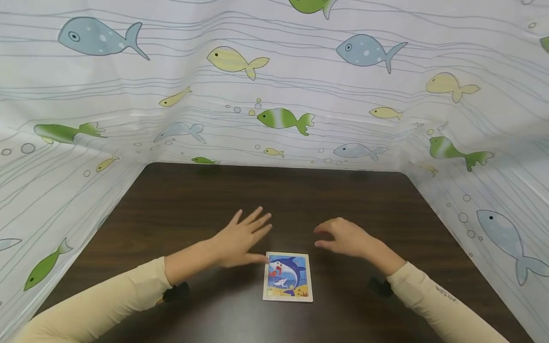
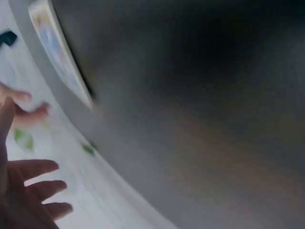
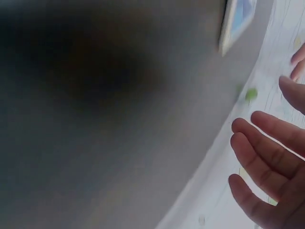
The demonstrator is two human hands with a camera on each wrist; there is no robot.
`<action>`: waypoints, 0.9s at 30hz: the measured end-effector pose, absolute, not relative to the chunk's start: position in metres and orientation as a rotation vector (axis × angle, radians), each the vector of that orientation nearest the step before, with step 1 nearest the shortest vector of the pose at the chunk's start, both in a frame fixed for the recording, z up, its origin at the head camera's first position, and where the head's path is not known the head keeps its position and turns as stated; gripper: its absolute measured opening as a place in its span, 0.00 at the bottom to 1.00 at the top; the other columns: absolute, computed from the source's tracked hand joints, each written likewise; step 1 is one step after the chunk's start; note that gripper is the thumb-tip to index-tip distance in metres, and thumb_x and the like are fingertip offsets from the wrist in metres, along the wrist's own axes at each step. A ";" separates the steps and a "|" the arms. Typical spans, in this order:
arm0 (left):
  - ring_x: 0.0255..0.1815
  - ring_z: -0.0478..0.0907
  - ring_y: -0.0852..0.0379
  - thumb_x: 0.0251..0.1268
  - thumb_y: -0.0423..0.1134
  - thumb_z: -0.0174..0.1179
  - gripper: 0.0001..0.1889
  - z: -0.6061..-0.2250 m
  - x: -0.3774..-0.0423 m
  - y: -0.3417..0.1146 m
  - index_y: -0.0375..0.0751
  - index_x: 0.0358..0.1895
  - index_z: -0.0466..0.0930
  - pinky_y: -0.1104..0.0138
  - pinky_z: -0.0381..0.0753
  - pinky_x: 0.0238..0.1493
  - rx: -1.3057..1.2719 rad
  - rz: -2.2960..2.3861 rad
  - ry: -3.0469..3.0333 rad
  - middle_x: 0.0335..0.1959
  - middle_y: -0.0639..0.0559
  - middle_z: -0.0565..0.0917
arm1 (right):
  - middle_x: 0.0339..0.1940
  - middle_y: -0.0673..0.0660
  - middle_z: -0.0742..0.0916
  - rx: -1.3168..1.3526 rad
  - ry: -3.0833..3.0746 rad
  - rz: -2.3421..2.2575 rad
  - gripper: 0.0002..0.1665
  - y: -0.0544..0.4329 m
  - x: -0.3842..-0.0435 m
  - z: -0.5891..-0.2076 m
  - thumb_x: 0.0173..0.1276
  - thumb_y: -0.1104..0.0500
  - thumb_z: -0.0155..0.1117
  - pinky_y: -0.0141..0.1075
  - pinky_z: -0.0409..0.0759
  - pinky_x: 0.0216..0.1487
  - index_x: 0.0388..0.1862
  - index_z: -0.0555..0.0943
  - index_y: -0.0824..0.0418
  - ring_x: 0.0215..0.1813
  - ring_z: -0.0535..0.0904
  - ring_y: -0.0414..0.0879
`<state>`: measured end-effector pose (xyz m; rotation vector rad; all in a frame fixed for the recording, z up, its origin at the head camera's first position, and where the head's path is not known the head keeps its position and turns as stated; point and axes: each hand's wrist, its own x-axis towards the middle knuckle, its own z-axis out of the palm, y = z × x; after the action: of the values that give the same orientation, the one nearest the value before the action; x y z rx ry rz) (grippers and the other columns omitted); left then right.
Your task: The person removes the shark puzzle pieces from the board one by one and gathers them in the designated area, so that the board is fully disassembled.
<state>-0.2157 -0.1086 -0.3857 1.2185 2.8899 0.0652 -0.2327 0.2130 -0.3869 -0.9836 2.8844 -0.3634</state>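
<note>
A small framed picture puzzle (image 1: 288, 277) with a blue dolphin lies flat on the dark table, near the middle front. My left hand (image 1: 242, 238) is spread above the table just to the puzzle's upper left, its thumb tip overlapping the frame's left edge in the head view. On the other side my right hand (image 1: 343, 237) hovers up and right of the puzzle, fingers loosely bent and nothing in them. The left wrist view shows the puzzle (image 2: 59, 52) at its upper left, blurred; in the right wrist view only a corner of the puzzle (image 3: 236, 24) shows.
The dark wood-grain table (image 1: 206, 190) has rounded far corners. A white sheet (image 1: 274, 85) printed with fish stands around its back and both sides. Dark wrist cameras, such as the left one (image 1: 177, 291), sit under the cream sleeves (image 1: 116, 295).
</note>
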 end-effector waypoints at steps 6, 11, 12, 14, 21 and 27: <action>0.80 0.41 0.43 0.58 0.72 0.50 0.47 -0.408 -0.185 -0.094 0.46 0.75 0.57 0.34 0.49 0.68 1.283 0.014 2.679 0.79 0.45 0.48 | 0.48 0.53 0.87 -0.967 2.729 -0.502 0.23 0.193 -0.213 -0.406 0.61 0.48 0.69 0.40 0.82 0.48 0.51 0.83 0.60 0.48 0.83 0.45; 0.79 0.44 0.43 0.56 0.71 0.53 0.46 -0.413 -0.178 -0.091 0.53 0.76 0.55 0.35 0.54 0.67 1.261 0.008 2.604 0.79 0.46 0.48 | 0.48 0.51 0.86 -0.966 2.704 -0.528 0.25 0.187 -0.208 -0.416 0.61 0.46 0.69 0.33 0.80 0.44 0.53 0.83 0.58 0.43 0.80 0.41; 0.79 0.45 0.43 0.56 0.71 0.53 0.46 -0.413 -0.177 -0.091 0.55 0.76 0.55 0.35 0.55 0.67 1.255 0.004 2.599 0.79 0.47 0.48 | 0.47 0.50 0.86 -0.970 2.703 -0.529 0.25 0.187 -0.207 -0.416 0.61 0.46 0.70 0.32 0.79 0.43 0.53 0.83 0.58 0.43 0.79 0.40; 0.79 0.47 0.44 0.56 0.70 0.55 0.44 -0.412 -0.176 -0.089 0.59 0.75 0.55 0.36 0.57 0.67 1.231 0.000 2.589 0.79 0.47 0.49 | 0.47 0.49 0.86 -0.980 2.707 -0.528 0.23 0.187 -0.207 -0.416 0.61 0.47 0.70 0.31 0.78 0.42 0.52 0.84 0.57 0.42 0.78 0.40; 0.78 0.53 0.48 0.56 0.67 0.59 0.40 -0.408 -0.173 -0.089 0.67 0.73 0.57 0.40 0.62 0.66 1.154 -0.010 2.559 0.78 0.50 0.54 | 0.41 0.48 0.84 -0.964 2.692 -0.488 0.18 0.181 -0.207 -0.414 0.61 0.50 0.70 0.29 0.77 0.40 0.48 0.85 0.56 0.39 0.75 0.38; 0.76 0.58 0.48 0.55 0.64 0.62 0.37 -0.402 -0.172 -0.091 0.69 0.71 0.63 0.41 0.67 0.63 1.170 -0.004 2.563 0.76 0.49 0.59 | 0.40 0.50 0.84 -0.950 2.639 -0.542 0.13 0.176 -0.210 -0.410 0.63 0.57 0.67 0.28 0.76 0.37 0.46 0.86 0.59 0.36 0.75 0.37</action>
<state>-0.1723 -0.0908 -0.4020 1.1701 2.5626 -0.0036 -0.2097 0.1756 -0.4097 -0.9503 2.6392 -0.5418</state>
